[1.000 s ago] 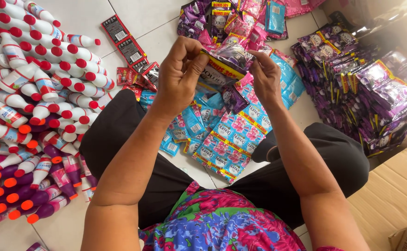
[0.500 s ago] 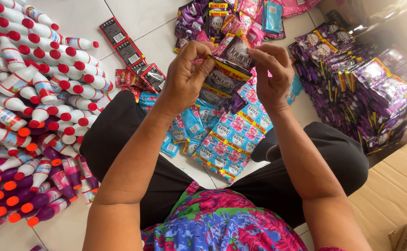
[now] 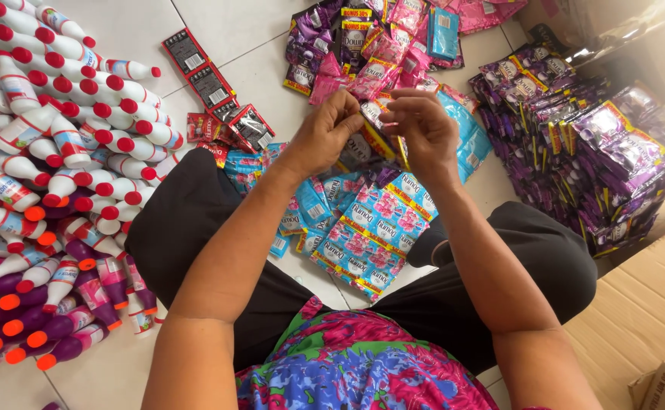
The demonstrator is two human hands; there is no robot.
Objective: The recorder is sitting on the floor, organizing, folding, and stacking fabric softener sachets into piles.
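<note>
My left hand [image 3: 325, 137] and my right hand [image 3: 423, 129] are raised together over my lap, both pinching a strip of small sachets [image 3: 382, 133] with a yellow edge between the fingertips. Below the hands, a long blue strip of sachets with pink flowers [image 3: 370, 231] hangs down and lies across the floor between my legs. More blue sachets [image 3: 310, 205] lie under my left forearm.
Many white and purple bottles with red and orange caps [image 3: 52, 152] lie heaped at the left. Black and red sachet strips [image 3: 203, 83] lie beside them. Pink and purple sachets [image 3: 363, 45] are ahead, a purple sachet pile [image 3: 598, 144] at right, and cardboard boxes [image 3: 651, 319] at lower right.
Both hands have come closer together and shifted slightly right. The sachet strip that was spread between them is now bunched at the fingertips.
</note>
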